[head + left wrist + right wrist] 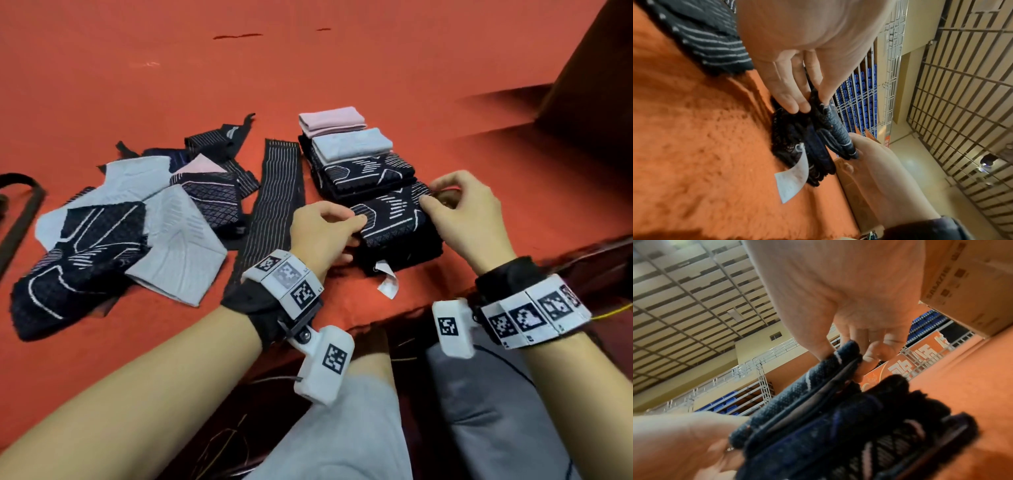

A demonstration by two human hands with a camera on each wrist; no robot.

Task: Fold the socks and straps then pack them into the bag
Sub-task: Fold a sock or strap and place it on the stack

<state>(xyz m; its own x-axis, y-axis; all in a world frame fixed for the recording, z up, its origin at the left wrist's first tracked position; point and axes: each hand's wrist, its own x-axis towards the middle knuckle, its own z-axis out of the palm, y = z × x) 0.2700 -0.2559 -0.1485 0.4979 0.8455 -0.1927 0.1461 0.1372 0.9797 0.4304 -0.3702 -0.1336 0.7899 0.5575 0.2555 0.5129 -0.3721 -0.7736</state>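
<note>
Covering most of the head view, the red cloth surface (pixel 342 61) carries all the work, and no bag can be made out with certainty in any view, so packing appears not to have begun. At left of centre lies the unfolded heap (pixel 133 219) of grey, pink and dark patterned socks, loosely overlapped; this is judged the largest share of the folding left. Just right of the heap, one long striped strap (pixel 279 192) lies flat and unfolded, running from upper centre down toward the left wrist. At upper right of centre stands the folded row (pixel 352 150): a pink piece, then a pale grey piece, then a dark patterned one, neatly overlapped. At centre right, nearest the viewer, a second dark stack (pixel 397 236) sits on the cloth with a white tag (pixel 388 282) protruding at its lower edge. On top of it lies the dark patterned sock (pixel 390 214) now in hand. The left hand (pixel 322 229) pinches its left edge, thumb above and fingers below; the right hand (pixel 462 209) pinches its right edge likewise. Folding is judged roughly half complete.
</note>
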